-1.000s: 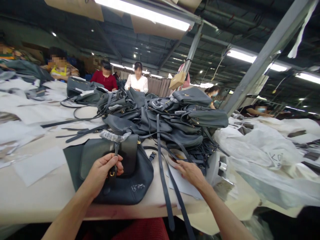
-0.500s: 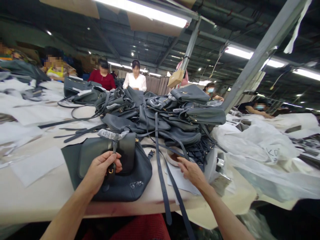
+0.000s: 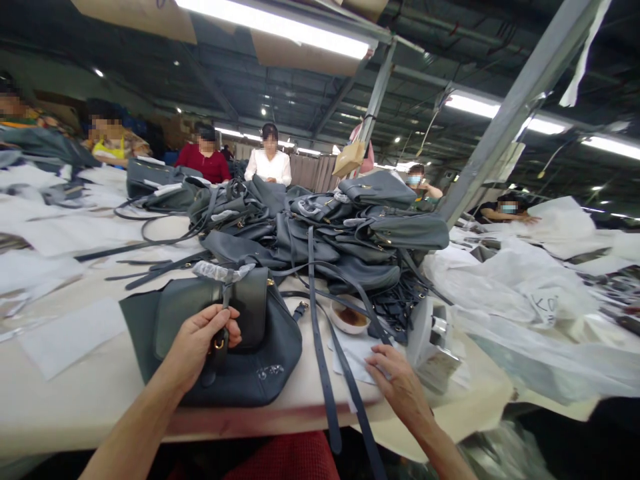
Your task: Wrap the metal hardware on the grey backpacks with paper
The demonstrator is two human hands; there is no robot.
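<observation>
Dark grey leather backpack [image 3: 260,377] near the front edge of the work table [image 3: 70,407], your left hand [image 3: 200,340] pinching its short strap [image 3: 226,300] between thumb and bent fingers, a loose long strap [image 3: 324,373] beside it, your right hand [image 3: 397,387], fingers lightly spread, fingertips touching white paper [image 3: 356,357]

A long factory hall under a dark ceiling [image 3: 450,40] of pipes and beams, lit by fluorescent tubes [image 3: 273,27] (cardboard panels [image 3: 300,53] hang alongside), with steel posts [image 3: 520,113] and a brown curtain [image 3: 313,172] far back
</observation>
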